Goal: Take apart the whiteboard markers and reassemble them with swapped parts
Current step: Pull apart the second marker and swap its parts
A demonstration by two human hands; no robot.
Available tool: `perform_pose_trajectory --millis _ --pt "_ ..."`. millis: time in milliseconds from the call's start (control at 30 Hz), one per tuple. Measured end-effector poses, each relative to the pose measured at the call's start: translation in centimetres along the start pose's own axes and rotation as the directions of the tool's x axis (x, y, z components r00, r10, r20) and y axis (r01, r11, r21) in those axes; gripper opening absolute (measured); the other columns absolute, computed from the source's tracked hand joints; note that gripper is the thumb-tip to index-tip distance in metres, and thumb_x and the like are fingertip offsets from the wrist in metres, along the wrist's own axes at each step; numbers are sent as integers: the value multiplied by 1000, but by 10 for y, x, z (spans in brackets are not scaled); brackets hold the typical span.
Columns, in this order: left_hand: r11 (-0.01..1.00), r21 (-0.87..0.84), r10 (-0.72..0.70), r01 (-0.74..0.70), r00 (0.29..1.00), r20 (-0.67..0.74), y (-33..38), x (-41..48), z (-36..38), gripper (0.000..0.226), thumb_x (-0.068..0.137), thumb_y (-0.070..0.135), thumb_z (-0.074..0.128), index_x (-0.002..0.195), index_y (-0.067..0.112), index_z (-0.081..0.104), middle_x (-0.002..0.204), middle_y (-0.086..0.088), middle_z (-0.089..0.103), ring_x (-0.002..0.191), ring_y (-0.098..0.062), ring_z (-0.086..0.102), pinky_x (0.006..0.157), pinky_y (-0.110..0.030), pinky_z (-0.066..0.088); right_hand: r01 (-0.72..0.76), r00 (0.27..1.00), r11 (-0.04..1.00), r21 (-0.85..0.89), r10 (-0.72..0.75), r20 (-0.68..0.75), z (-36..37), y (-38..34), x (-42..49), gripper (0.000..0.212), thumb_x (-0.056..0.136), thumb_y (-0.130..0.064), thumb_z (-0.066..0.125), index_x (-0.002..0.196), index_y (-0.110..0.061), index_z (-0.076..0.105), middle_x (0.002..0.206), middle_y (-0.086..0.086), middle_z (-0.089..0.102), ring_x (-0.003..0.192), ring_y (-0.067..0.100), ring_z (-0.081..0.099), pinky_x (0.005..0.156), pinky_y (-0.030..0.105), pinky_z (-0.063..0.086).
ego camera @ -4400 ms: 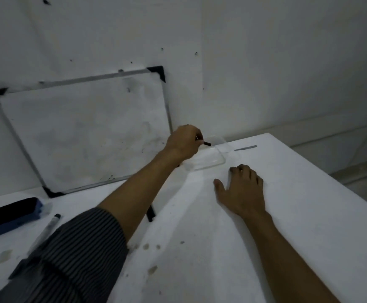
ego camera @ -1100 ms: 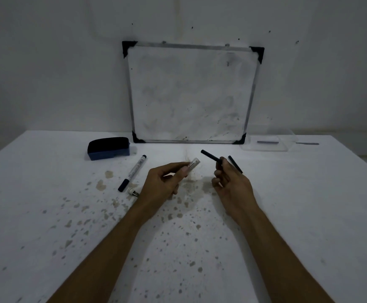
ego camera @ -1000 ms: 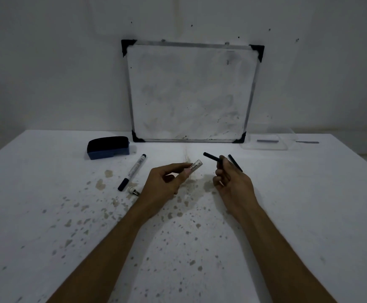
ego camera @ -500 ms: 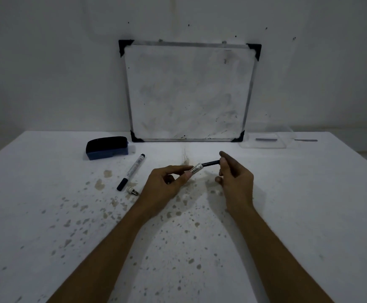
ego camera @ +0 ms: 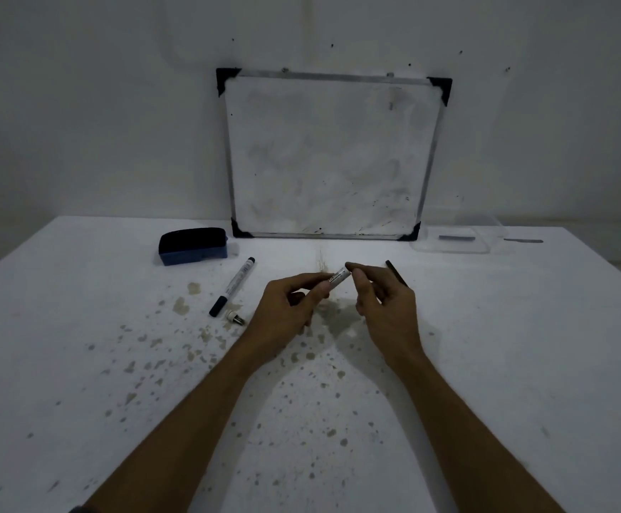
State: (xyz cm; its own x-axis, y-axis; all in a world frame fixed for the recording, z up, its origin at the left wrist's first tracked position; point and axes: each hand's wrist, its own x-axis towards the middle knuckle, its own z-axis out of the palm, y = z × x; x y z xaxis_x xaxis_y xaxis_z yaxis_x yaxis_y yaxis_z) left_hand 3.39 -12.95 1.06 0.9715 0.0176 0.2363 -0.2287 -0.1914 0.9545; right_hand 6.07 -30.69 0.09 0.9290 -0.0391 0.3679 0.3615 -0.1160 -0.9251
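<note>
My left hand (ego camera: 287,312) grips a white marker barrel (ego camera: 338,278) that points up and to the right. My right hand (ego camera: 383,305) pinches at the barrel's open end, where a black ink stick is almost fully inside it. A second thin black stick (ego camera: 396,272) juts out behind the fingers of my right hand. A whole marker (ego camera: 233,285) with black ends lies on the table to the left. A small white tip piece (ego camera: 235,316) lies beside its near end.
A dark blue eraser (ego camera: 192,246) sits at the back left of the stained white table (ego camera: 79,346). A whiteboard (ego camera: 329,157) leans on the wall. A clear tray (ego camera: 457,240) holding a dark stick stands at the back right.
My hands came together. The black ink stick held by my right hand has slid into the barrel held by my left hand until almost none of it shows.
</note>
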Motion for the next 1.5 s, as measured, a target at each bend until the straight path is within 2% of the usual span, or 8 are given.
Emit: perform_pose_trajectory --millis 200,500,667,867,1067,1233,1400,1500 --pt "998 45 -31 31 1000 -3 16 -1 -17 20 102 34 60 118 31 72 92 4 75 57 -10 58 51 -24 49 -19 998 999 -39 22 66 5 -10 -9 23 103 -29 58 124 -27 68 103 -7 69 75 10 64 71 25 54" --pt "982 175 -6 66 947 -321 18 -43 -126 15 100 32 64 111 28 73 89 5 75 55 -8 58 52 -17 47 50 850 921 -387 164 500 58 -31 -32 26 98 -36 64 124 -32 63 111 -9 66 84 2 67 65 12 51" --pt "991 91 -57 99 922 -383 -4 -67 -134 18 98 38 65 110 30 75 81 8 74 56 -6 55 54 -20 51 168 851 826 -538 154 503 108 -38 -22 45 90 -51 70 129 -29 63 116 -5 66 97 14 66 85 29 54" --pt "982 178 -6 68 945 -326 -10 -66 -130 17 101 32 63 115 35 71 94 15 74 60 -1 59 61 -21 56 265 900 738 -621 42 434 134 -32 -39 34 93 -53 63 119 -31 69 115 -4 64 97 16 67 75 29 49" --pt "989 124 -35 77 950 -310 -10 -63 -117 24 100 35 63 120 27 74 90 8 76 59 -8 60 54 -21 53 84 930 884 -460 97 356 102 -31 -35 27 97 -41 66 119 -26 69 95 -10 70 82 3 66 75 24 57" --pt "995 51 -79 87 985 -154 6 -51 -66 32 99 42 62 120 19 72 86 -8 75 61 -16 69 56 -31 59 -8 934 957 -291 112 341 43 -37 -18 24 102 -37 60 121 -29 72 98 -6 74 75 2 70 65 23 56" --pt "996 80 -49 49 999 -5 17 -11 -22 14 101 37 60 107 30 71 95 -2 75 69 -13 72 64 -38 62 -222 963 973 -69 230 141 -5 -34 13 17 99 -22 63 111 -18 75 94 7 77 69 13 67 67 33 52" --pt "994 20 -104 104 994 12 12 2 -4 24 102 38 60 110 20 73 95 -12 74 63 -23 67 58 -41 58 -345 938 921 182 332 102 -19 -24 16 18 97 -16 66 111 -11 76 104 17 77 67 19 65 67 31 49"
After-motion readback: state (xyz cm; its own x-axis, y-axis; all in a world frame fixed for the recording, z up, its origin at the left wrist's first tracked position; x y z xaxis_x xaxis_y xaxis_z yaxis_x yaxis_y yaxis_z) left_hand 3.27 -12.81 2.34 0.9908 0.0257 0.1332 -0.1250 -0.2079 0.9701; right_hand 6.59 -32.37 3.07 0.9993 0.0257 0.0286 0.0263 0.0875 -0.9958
